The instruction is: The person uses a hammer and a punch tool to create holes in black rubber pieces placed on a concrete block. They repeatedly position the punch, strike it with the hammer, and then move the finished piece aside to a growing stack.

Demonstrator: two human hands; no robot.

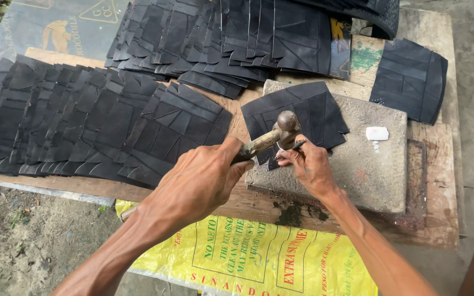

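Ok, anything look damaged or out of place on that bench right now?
Mostly orderly. The wooden bench has a dark stain at its front edge below the stone slab, and green paint patches near the back. One black rubber piece lies apart from the overlapped rows.

Worn wooden bench (440, 164) is carrying overlapping rows of black rubber pieces (100, 120), a grey stone slab (374, 164) at front right, one separate black piece (411, 79) lying at the far right.
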